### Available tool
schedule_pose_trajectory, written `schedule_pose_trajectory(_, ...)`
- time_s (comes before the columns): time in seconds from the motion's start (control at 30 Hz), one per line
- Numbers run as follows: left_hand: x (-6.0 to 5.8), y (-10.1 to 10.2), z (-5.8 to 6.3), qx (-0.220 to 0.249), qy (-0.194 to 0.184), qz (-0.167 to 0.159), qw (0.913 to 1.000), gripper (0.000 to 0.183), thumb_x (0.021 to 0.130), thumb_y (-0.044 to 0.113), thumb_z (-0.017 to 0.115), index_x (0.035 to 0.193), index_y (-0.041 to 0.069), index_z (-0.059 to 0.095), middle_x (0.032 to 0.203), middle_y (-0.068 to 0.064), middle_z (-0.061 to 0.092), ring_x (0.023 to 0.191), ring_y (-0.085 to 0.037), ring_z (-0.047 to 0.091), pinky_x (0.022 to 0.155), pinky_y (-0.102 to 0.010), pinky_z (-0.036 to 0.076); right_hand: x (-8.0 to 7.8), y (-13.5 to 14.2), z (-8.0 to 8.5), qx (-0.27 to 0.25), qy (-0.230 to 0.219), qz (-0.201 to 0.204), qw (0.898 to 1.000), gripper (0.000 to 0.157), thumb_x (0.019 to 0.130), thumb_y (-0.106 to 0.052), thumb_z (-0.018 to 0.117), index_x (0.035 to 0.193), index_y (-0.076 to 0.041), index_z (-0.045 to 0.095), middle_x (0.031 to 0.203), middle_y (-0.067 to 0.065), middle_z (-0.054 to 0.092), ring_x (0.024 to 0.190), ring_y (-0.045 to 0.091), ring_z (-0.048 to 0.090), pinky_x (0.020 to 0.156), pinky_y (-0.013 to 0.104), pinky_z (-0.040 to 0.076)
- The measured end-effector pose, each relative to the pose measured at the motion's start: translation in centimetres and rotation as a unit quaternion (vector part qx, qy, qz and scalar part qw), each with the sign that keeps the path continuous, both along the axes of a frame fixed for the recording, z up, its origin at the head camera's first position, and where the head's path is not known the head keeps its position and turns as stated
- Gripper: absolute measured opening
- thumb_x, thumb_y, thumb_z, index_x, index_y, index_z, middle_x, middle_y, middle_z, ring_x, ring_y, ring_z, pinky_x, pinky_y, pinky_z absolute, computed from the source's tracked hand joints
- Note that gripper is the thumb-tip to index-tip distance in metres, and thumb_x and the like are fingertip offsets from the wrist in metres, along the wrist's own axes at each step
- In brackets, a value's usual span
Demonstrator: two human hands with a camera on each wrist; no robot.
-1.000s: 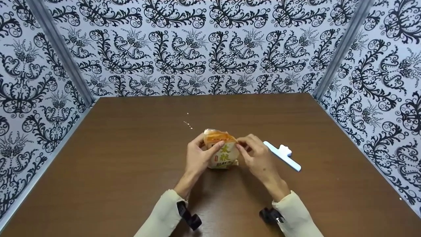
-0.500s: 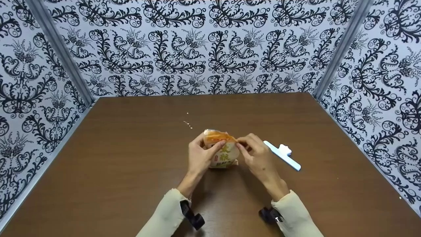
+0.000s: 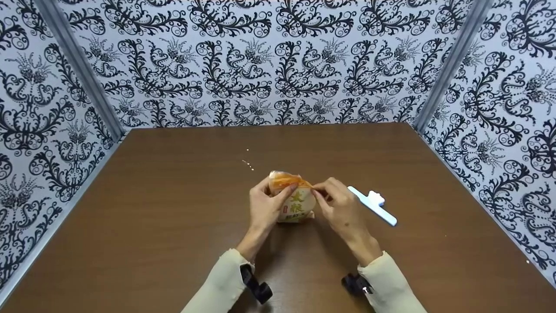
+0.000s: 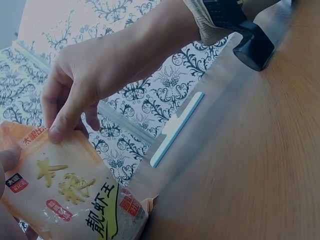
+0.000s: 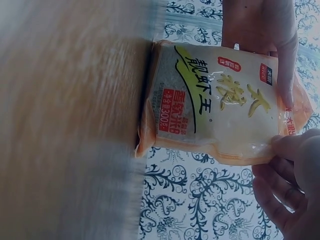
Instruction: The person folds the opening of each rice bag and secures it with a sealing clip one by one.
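Note:
A small plastic bag of rice (image 3: 290,208), white with an orange top and printed characters, stands upright on the table between both hands. My left hand (image 3: 265,208) grips its left side, thumb across the front just under the orange top. With thumb and forefinger, my right hand (image 3: 341,208) pinches the upper right edge of the bag. The right wrist view shows the front of the rice bag (image 5: 215,100) with both thumbs near its top. To the right of the right hand lies a white and light-blue bag clip (image 3: 374,206), touched by neither hand.
Several pale grains (image 3: 248,164) lie on the brown table (image 3: 173,195) beyond the bag. Patterned walls (image 3: 269,65) close off the back and both sides. A black wrist camera (image 3: 257,284) sits on the left sleeve, another (image 3: 357,284) on the right.
My left hand and forearm have shifted slightly to the right. The right hand keeps its pinch on the bag's corner, almost still, and the orange top looks a little more folded down.

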State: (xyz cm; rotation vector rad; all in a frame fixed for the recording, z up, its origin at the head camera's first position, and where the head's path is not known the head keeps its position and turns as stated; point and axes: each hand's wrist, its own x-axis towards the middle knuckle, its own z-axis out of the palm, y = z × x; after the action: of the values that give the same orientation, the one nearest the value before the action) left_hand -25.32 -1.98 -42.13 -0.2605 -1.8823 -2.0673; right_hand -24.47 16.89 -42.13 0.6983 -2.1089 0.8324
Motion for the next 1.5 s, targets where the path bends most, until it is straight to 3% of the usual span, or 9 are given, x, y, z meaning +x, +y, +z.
schedule_pose_trajectory(0.17,0.09,0.09,0.05,0.01,-0.001,0.005,0.9999,0.024,0.086,0.01,0.086,0.107,0.002,0.077,0.099,-0.015,0.079,0.081,-0.012,0.073,0.071,-0.026,0.06,0.11,0.09,0.19,0.04,0.03,-0.021,0.999,0.003,0.096,-0.008,0.075,0.094,-0.01,0.077,0.084,0.0,0.067,0.075,0.008,0.065,0.065,0.025,0.059)
schedule_pose_trajectory(0.4,0.17,0.15,0.16,0.005,0.006,0.007,0.9999,0.025,0.086,0.012,0.086,0.107,0.003,0.077,0.1,-0.016,0.079,0.081,-0.013,0.073,0.071,-0.026,0.06,0.18,0.13,0.23,0.053,0.048,-0.017,0.997,0.006,0.092,-0.004,0.078,0.095,-0.009,0.076,0.084,0.001,0.067,0.076,0.009,0.065,0.067,0.022,0.057)
schedule_pose_trajectory(0.63,0.24,0.17,0.1,-0.001,0.008,0.006,1.0,0.024,0.087,0.011,0.085,0.107,0.002,0.077,0.101,-0.016,0.079,0.082,-0.012,0.074,0.072,-0.026,0.06,0.33,0.23,0.22,0.041,0.027,-0.006,0.999,0.004,0.097,-0.008,0.073,0.094,-0.007,0.075,0.085,0.002,0.066,0.078,0.012,0.067,0.067,0.028,0.06)
schedule_pose_trajectory(0.9,0.15,-0.04,0.17,-0.015,-0.002,-0.015,0.9998,0.027,0.087,0.014,0.086,0.11,0.004,0.076,0.102,-0.014,0.078,0.084,-0.013,0.073,0.074,-0.028,0.06,0.13,0.21,0.15,0.017,0.006,-0.002,1.0,0.003,0.094,-0.005,0.075,0.094,-0.008,0.074,0.085,0.002,0.065,0.077,0.009,0.065,0.065,0.023,0.057)
schedule_pose_trajectory(1.1,0.06,0.13,0.24,0.006,-0.002,-0.031,0.9995,0.028,0.086,0.012,0.086,0.11,0.003,0.076,0.106,-0.013,0.08,0.085,-0.013,0.075,0.074,-0.028,0.061,0.17,0.02,0.21,0.013,-0.021,-0.01,1.0,0.007,0.094,-0.007,0.076,0.098,-0.011,0.073,0.087,0.0,0.066,0.078,0.008,0.064,0.067,0.028,0.059)
schedule_pose_trajectory(1.33,-0.08,0.48,0.16,0.03,-0.019,-0.013,0.9993,0.027,0.084,0.01,0.087,0.106,0.0,0.076,0.099,-0.013,0.08,0.081,-0.013,0.074,0.072,-0.028,0.061,0.32,-0.29,0.26,0.006,-0.025,-0.004,1.0,0.007,0.095,-0.009,0.076,0.101,-0.01,0.073,0.089,0.001,0.066,0.079,0.009,0.065,0.066,0.033,0.06)
schedule_pose_trajectory(1.5,-0.16,0.69,0.24,0.038,-0.019,-0.004,0.9991,0.027,0.083,0.007,0.088,0.105,-0.001,0.076,0.099,-0.014,0.08,0.081,-0.012,0.074,0.073,-0.027,0.061,0.22,-0.3,0.32,0.015,0.0,-0.011,1.0,0.007,0.094,-0.008,0.078,0.098,-0.01,0.074,0.087,0.001,0.067,0.078,0.009,0.065,0.066,0.027,0.06)
